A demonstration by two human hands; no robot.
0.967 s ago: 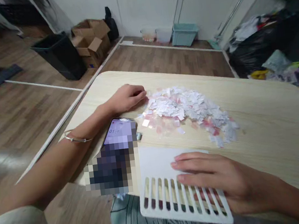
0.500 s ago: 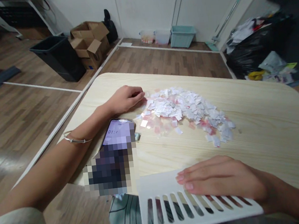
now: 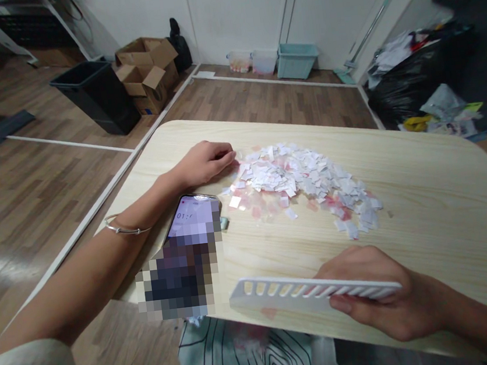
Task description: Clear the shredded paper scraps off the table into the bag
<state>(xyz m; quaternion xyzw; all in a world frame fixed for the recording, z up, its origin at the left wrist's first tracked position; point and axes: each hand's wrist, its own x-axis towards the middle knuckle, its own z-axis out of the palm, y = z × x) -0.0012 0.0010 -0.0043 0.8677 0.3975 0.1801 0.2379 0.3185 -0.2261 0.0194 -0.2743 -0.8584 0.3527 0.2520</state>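
Observation:
My left hand (image 3: 208,162) rests on the table with its fingers curled in, against the left side of a heap of small paper and film scraps (image 3: 299,170). The scraps are mostly white, with some clear and pink ones among them. My right hand (image 3: 371,297) grips a white slotted plastic plate (image 3: 278,295) by its right part, thumb on the near side. The plate is tilted nearly on edge close to the table's front edge. A pinkish scrap (image 3: 268,313) shows by the plate, and blurred pinkish bits (image 3: 250,337) appear below the edge, over my lap.
A phone (image 3: 194,214), partly pixelated, lies on the wooden table (image 3: 439,201) beside my left forearm. Beyond stand a black bin (image 3: 100,99), cardboard boxes (image 3: 147,70) and a teal tub (image 3: 297,60). Black bags (image 3: 424,74) are heaped at the right.
My right hand has turned the slotted plate from lying nearly flat to nearly on edge, uncovering the table's front edge and my lap. My left hand stays put.

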